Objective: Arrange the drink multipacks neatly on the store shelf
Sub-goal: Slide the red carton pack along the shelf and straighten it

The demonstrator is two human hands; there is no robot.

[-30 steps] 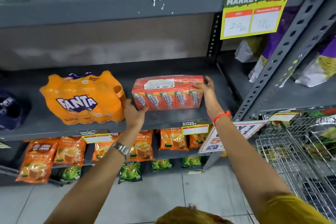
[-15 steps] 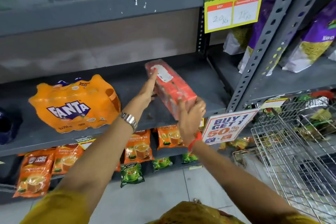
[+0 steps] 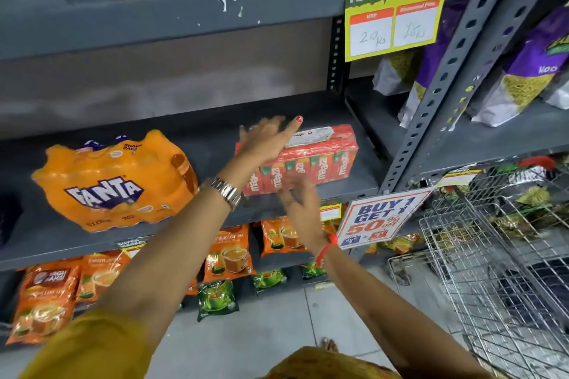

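Observation:
A red multipack of juice cartons [image 3: 320,160] lies lengthwise on the grey middle shelf [image 3: 345,191], its long face to the front. My left hand [image 3: 264,140] rests flat on the pack's top left end, fingers spread. My right hand [image 3: 297,197] hovers blurred in front of the pack's lower left corner, fingers apart and holding nothing. An orange Fanta bottle multipack [image 3: 114,181] sits tilted on the same shelf to the left, a gap between the two packs.
Orange and green tea pouches [image 3: 228,252] hang below the shelf edge. A "Buy 1 Get 1" sign [image 3: 380,217] sticks out at the right upright [image 3: 431,95]. A wire trolley [image 3: 505,271] stands to the right. Purple snack bags [image 3: 529,68] fill the neighbouring shelf.
The red pack was held turned end-on above the shelf; now it lies flat, long face forward. My right hand has let go and drawn back; my left hand has moved onto its top.

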